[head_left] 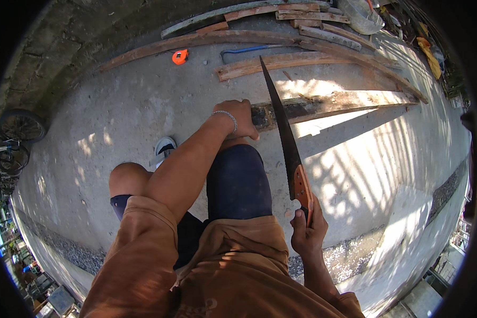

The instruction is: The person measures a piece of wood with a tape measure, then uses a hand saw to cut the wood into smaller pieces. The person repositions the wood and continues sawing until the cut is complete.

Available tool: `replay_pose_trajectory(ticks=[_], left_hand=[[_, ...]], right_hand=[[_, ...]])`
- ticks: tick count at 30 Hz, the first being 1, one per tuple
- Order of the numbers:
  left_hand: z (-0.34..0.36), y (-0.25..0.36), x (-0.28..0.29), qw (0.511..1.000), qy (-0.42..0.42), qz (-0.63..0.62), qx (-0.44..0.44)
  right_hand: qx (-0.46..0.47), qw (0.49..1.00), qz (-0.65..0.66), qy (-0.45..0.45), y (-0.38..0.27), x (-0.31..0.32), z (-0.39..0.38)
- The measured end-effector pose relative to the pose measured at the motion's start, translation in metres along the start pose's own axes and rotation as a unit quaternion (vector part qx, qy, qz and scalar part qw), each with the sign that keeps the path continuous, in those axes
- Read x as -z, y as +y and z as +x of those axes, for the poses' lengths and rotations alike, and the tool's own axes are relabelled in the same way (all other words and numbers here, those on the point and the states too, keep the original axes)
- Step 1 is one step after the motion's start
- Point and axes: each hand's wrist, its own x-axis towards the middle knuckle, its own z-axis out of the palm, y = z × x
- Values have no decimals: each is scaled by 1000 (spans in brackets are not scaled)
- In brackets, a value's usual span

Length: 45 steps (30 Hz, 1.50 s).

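The left hand (pixel 237 118) curls over the near end of one board (pixel 350 103), the right hand (pixel 309 229) is wrapped round the handle of one saw (pixel 284 125) slanting across that board in view, and one tape measure (pixel 180 57) and one blue bar (pixel 249 49) lie beyond.

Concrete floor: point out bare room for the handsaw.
The floor is bare left of the left hand, between the orange tape measure and the bicycle wheel. Another free, sunlit patch lies right of the handsaw, between the gripped plank and pebbled strip. The top is crowded with boards and a blue bar.
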Motion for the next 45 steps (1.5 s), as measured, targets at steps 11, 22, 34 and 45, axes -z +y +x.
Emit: replay_pose_trajectory(ticks=[11,22,34,45], left_hand=[[-1,0,0,1000,11,-3,-5],[2,-2,1,1000,0,-12,-12],[13,-5,-7,1000,15,-20,-6],[9,-5,-5,1000,17,-14,-4]], right_hand=[[15,999,-2,-39,-18,14,-17],[73,995,-10,-60,-17,29,-35],[69,991,-91,-71,-51,14,2],[-17,991,-103,-78,-58,0,7]])
